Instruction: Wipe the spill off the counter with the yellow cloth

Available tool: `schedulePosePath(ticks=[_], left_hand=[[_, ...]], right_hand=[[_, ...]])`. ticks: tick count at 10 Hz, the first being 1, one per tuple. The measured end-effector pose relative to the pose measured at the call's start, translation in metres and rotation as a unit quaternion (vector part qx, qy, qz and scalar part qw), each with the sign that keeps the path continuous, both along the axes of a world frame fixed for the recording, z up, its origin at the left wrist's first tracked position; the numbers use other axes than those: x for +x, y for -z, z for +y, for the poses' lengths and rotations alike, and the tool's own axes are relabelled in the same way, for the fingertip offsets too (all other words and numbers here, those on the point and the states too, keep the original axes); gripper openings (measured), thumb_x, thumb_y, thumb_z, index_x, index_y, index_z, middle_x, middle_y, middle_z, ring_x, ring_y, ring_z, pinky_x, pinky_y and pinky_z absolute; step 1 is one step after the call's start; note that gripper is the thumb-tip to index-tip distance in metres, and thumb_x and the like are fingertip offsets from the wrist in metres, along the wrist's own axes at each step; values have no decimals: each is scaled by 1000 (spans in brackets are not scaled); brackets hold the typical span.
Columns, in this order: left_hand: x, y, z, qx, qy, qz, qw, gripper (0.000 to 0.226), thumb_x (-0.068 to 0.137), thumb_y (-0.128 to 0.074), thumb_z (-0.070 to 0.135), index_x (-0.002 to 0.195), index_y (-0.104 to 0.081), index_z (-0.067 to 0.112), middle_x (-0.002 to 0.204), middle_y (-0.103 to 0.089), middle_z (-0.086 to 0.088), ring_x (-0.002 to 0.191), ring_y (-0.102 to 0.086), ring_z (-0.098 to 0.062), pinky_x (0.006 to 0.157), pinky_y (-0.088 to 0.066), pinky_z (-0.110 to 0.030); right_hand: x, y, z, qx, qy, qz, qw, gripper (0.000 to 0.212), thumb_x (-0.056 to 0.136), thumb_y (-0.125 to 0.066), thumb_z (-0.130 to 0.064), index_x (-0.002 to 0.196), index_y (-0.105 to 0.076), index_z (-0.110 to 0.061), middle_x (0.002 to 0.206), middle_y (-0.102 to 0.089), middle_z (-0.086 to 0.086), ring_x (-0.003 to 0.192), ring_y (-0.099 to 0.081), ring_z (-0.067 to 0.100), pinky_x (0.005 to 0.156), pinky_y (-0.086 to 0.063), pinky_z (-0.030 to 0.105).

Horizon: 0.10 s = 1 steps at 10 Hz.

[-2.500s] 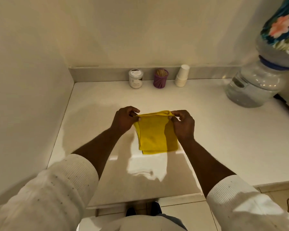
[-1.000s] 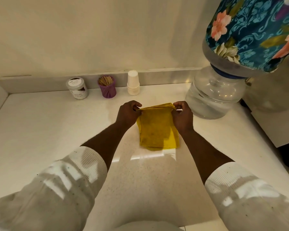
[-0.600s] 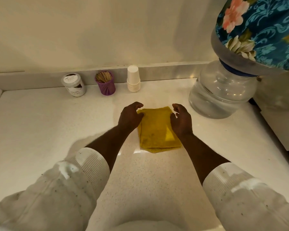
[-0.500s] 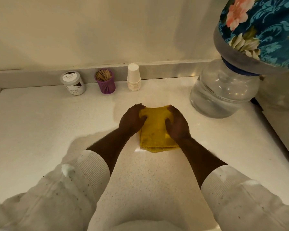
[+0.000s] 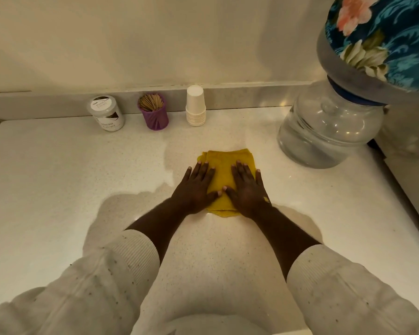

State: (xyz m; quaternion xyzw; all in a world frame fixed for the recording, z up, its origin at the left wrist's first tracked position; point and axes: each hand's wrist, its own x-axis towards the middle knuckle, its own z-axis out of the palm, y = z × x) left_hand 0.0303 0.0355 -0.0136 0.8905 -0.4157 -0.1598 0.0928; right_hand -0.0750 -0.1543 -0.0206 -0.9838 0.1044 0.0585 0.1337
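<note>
Since half a second ago your hands have flattened out: both fingers were curled over the cloth's far edge, and now your left hand (image 5: 196,187) and right hand (image 5: 247,188) lie palm-down with fingers spread, side by side on the yellow cloth (image 5: 225,165). Neither hand grips anything; they press the cloth flat against the counter (image 5: 58,177), thumbs nearly meeting over its middle. Earlier still you held the cloth up by its top corners; it now lies folded on the counter, roughly midway between the left and right edges and nearer the back edge than the front, with its far edge and a bit of its near edge showing past your hands.

A faint damp-looking patch (image 5: 177,151) spreads on the counter just left of and beyond the cloth; its outline is hard to tell from shadow. Along the back edge stand a white-lidded jar (image 5: 106,113), a purple cup of wooden sticks (image 5: 154,112) and a stack of paper cups (image 5: 195,106), well apart from the cloth. Toward the back right corner sits a clear water bottle (image 5: 324,134) under a floral cover (image 5: 382,42).
</note>
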Motion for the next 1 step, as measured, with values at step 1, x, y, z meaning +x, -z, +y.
schedulePosePath(ticks=[1], left_hand=[[0, -5, 1, -19, -7, -18, 1000, 89, 94, -23, 73, 160, 5, 20, 168, 11, -9, 154, 14, -26, 124, 7, -45]], right_hand=[[5, -3, 5, -9, 0, -9, 1000, 82, 101, -23, -66, 162, 6, -19, 171, 10, 2, 156, 11, 20, 125, 10, 51]])
